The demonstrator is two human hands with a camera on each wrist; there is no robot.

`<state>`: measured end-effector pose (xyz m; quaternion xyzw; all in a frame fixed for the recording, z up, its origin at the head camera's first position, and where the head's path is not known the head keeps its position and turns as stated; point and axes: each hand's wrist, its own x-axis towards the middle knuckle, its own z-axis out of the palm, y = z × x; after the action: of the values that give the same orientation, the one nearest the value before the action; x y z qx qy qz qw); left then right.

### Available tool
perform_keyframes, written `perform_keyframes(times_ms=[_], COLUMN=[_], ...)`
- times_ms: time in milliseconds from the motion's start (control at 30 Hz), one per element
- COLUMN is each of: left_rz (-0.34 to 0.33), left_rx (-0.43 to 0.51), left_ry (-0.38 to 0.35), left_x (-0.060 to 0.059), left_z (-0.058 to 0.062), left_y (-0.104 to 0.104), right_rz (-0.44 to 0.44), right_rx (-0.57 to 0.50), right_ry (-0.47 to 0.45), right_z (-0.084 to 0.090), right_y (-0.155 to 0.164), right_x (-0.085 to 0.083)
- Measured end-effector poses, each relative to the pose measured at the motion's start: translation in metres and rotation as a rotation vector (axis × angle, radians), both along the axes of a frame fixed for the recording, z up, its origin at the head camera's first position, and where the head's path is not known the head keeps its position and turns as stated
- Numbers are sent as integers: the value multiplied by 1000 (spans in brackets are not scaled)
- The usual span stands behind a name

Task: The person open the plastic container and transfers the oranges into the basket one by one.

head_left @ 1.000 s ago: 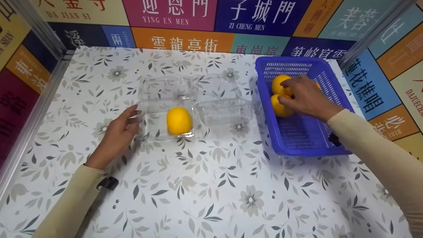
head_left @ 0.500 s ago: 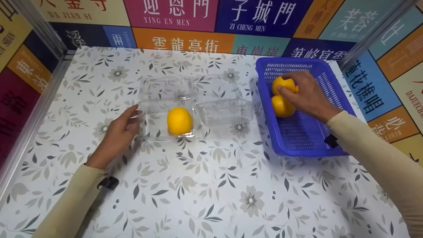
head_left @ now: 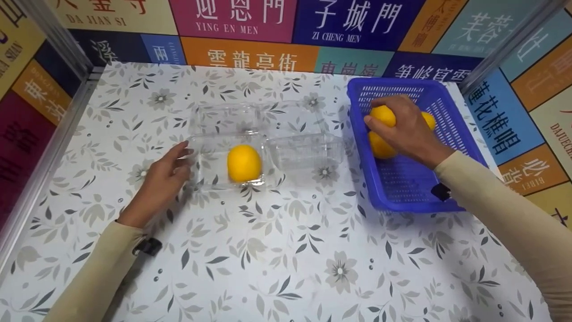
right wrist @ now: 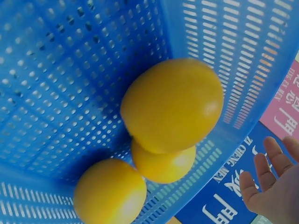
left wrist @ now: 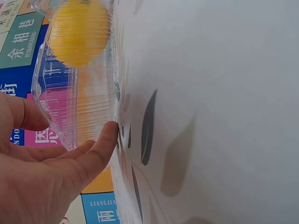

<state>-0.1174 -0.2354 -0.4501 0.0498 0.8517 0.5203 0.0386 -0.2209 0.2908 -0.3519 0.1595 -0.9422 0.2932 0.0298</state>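
Note:
My right hand reaches into the blue plastic basket. In the head view, its thumb and fingers grip an orange by the left wall. Another orange lies in front of that one, and a third orange shows beyond the hand. Fruit in the basket, like this large orange, fills the right wrist view. My left hand rests on the table, fingers at the left edge of a clear plastic clamshell box. One orange sits inside that box.
Beside this box lies a second clear plastic box, with raised transparent lids behind; their edges are hard to make out. The floral tablecloth extends in front. Colourful panels with large lettering enclose the table's back and sides.
Above the basket, my right hand has shifted a little left, and its thumb and fingers have closed around the rear left orange. The left hand and the boxed orange stay where they were.

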Motion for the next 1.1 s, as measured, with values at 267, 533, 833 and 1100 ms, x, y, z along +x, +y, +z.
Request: perform_keyframes(times_ms=[267,533,833,1100], left_rz=[-12,-20,-6,-1], left_rx=[11,11,27,26], left_ry=[-10,-4,5,-1], left_x=[1,1,0,0], left_z=[1,1,-1,-2], left_y=[-1,-2,0,-1], right_rz=[62,136,192,223], right_rx=[-19,-25,-2,-3], right_ry=[52,84,89,85], right_z=[1,2,4,8], right_y=[-13,-31,-50,-64], right_x=[2,9,12,14])
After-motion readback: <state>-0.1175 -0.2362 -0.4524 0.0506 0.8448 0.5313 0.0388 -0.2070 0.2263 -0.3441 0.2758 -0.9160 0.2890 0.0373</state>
